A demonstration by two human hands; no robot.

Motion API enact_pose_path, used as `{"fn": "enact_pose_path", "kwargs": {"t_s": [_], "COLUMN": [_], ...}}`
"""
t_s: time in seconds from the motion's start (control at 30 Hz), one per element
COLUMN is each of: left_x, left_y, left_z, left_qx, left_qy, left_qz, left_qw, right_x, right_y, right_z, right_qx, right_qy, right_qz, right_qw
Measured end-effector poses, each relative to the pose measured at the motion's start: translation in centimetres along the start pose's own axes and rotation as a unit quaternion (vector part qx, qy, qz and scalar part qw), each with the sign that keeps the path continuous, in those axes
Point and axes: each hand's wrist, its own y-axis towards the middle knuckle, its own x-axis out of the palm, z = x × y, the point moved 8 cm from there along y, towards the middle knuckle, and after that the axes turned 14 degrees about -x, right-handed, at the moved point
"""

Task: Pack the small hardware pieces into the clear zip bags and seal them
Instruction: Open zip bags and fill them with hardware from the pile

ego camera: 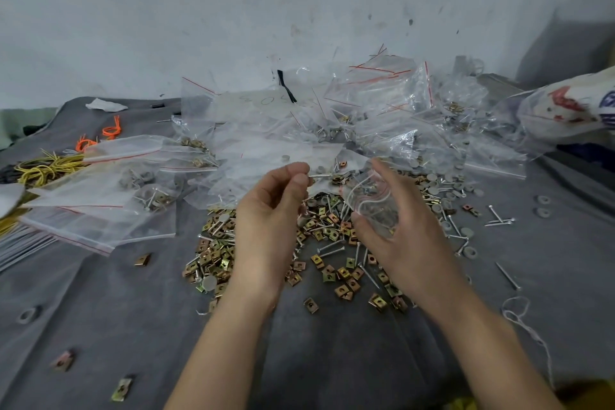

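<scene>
My right hand (392,226) grips a small clear zip bag (372,201) with its mouth held open; a few hardware pieces lie inside it. My left hand (269,210) pinches a thin silver screw (318,175) between thumb and fingertips, its tip pointing toward the bag's mouth. Below both hands a loose heap of brass-coloured square clip nuts (332,243), screws and grey washers lies on the grey cloth (100,309).
A big pile of filled clear zip bags (382,110) is banked against the wall behind. More red-striped bags (100,203) lie at the left beside yellow and orange rubber bands (43,170). A printed plastic sack (572,106) sits at the right. Stray nuts, screws and washers dot the cloth.
</scene>
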Motion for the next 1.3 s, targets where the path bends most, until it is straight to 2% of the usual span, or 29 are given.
{"fn": "enact_pose_path", "kwargs": {"t_s": [0.07, 0.17, 0.33, 0.47, 0.53, 0.6, 0.7, 0.77, 0.9, 0.97, 1.13, 1.3], "left_x": [0.6, 1.7, 3.6, 1.0, -0.1, -0.1, 1.2, 2.1, 2.9, 3.0, 2.8, 3.2], "left_y": [-0.5, -0.9, -0.5, 0.3, 0.5, 0.3, -0.5, -1.0, -1.4, -1.3, -0.7, -0.4], "left_z": [1.3, 2.3, 2.1, 2.6, 1.8, 0.5, -1.3, -2.3, -3.6, -4.1, -4.8, -5.0], "left_qx": [0.062, 0.110, 0.107, 0.114, 0.100, 0.098, 0.138, 0.148, 0.146, 0.134, 0.093, 0.112], "left_qy": [0.056, 0.094, 0.160, 0.160, 0.205, 0.312, 0.492, 0.558, 0.641, 0.663, 0.686, 0.701], "left_qz": [0.008, -0.004, -0.057, 0.016, 0.025, 0.008, -0.031, -0.063, -0.080, -0.075, -0.045, -0.026], "left_qw": [0.996, 0.989, 0.980, 0.980, 0.973, 0.945, 0.859, 0.814, 0.750, 0.733, 0.720, 0.704], "right_x": [0.0, 0.1, 0.1, -0.1, -0.1, -0.1, -0.2, -0.3, -0.4, -0.3, -0.4, -0.4], "right_y": [0.1, 0.2, 0.1, 0.1, 0.1, 0.1, 0.1, 0.1, 0.1, 0.0, 0.0, 0.0], "right_z": [0.0, -0.1, -0.1, 0.1, 0.1, 0.1, 0.1, 0.0, 0.0, 0.0, 0.4, 0.3], "right_qx": [-0.001, -0.003, -0.003, 0.008, 0.009, 0.010, 0.013, 0.011, 0.008, 0.009, 0.021, 0.022], "right_qy": [0.000, 0.004, 0.017, 0.013, 0.009, 0.009, 0.009, 0.011, 0.014, 0.013, 0.016, 0.008], "right_qz": [0.002, 0.003, 0.007, 0.002, -0.001, -0.003, 0.002, 0.006, 0.008, 0.006, 0.002, -0.002], "right_qw": [1.000, 1.000, 1.000, 1.000, 1.000, 1.000, 1.000, 1.000, 1.000, 1.000, 1.000, 1.000]}}
